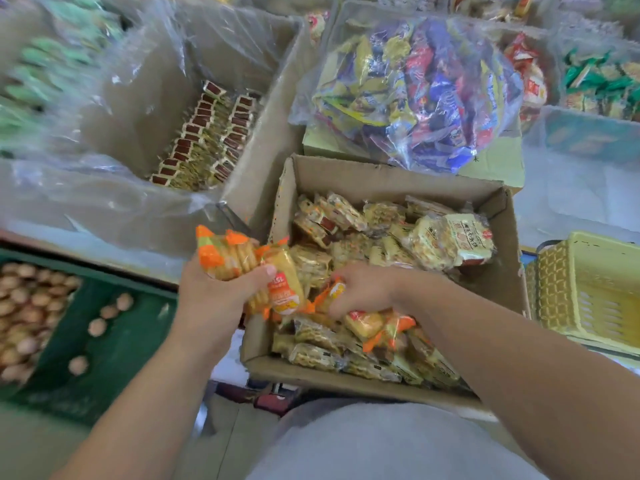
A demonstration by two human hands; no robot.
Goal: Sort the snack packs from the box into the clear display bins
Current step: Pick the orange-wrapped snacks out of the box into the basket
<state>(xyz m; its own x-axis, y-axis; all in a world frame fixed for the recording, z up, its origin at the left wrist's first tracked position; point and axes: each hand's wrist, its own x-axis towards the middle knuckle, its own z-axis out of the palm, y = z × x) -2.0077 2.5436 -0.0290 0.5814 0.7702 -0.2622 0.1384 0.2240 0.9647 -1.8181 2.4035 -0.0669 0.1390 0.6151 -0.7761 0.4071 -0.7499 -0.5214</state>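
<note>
Amid crowded shop bins, a small orange-and-yellow snack pack, slanted in the open brown cardboard box, is pinched by curled fingers of the right hand, just beside a bundle of matching packs clamped in the left hand, which is judged nearer the clear plastic-lined bin.

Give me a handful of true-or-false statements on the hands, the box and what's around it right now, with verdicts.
1. The left hand grips several orange-edged packs. True.
2. The right hand is empty and hovers above the box. False: it is down in the cardboard box, with its fingers curled round an orange pack.
3. The cardboard box is emptied out. False: it holds many packs.
4. A clear bag of blue and yellow snacks lies beyond the cardboard box. True.
5. The green crate sits on the person's right. False: it is on their left, with round brown items in it.
</note>
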